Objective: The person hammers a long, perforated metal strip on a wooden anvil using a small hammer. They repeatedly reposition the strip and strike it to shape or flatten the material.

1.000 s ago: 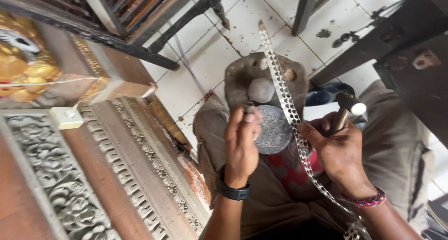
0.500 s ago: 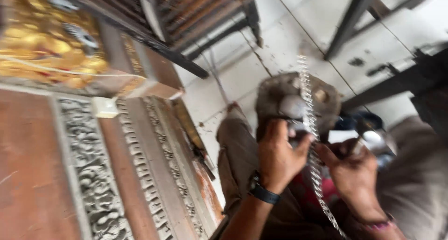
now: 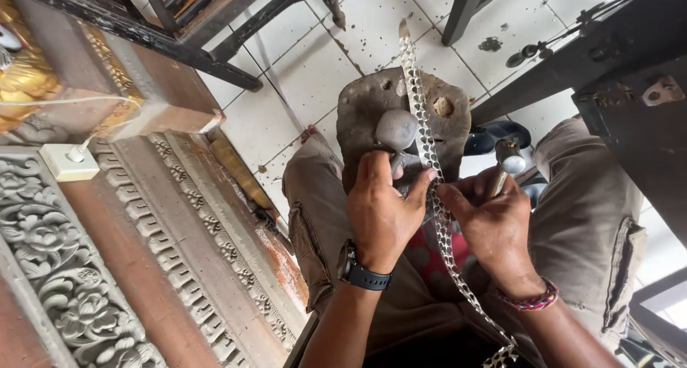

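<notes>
A long patterned metal strip [image 3: 422, 118] runs from a worn wooden block [image 3: 372, 103] on my lap down between my knees. A rounded metal knob [image 3: 396, 128] sticks up from the block beside the strip. My left hand [image 3: 383, 211], with a black watch on the wrist, pinches the strip just below the knob. My right hand [image 3: 490, 221], wearing a beaded bracelet, grips a small hammer [image 3: 509, 159] and also touches the strip with its fingertips. The two hands meet on the strip.
Carved wooden mouldings [image 3: 79, 289] lie at the left, with a white switch box [image 3: 68, 160] and a gilded carving [image 3: 21, 75] above. Dark furniture legs [image 3: 236, 32] and a black frame [image 3: 615, 46] stand on the white tiled floor [image 3: 308, 60].
The view swung left and came back. My hands have drawn closer together on the strip, and my left hand now covers the round grey piece that showed earlier. The hammer remains in my right hand.
</notes>
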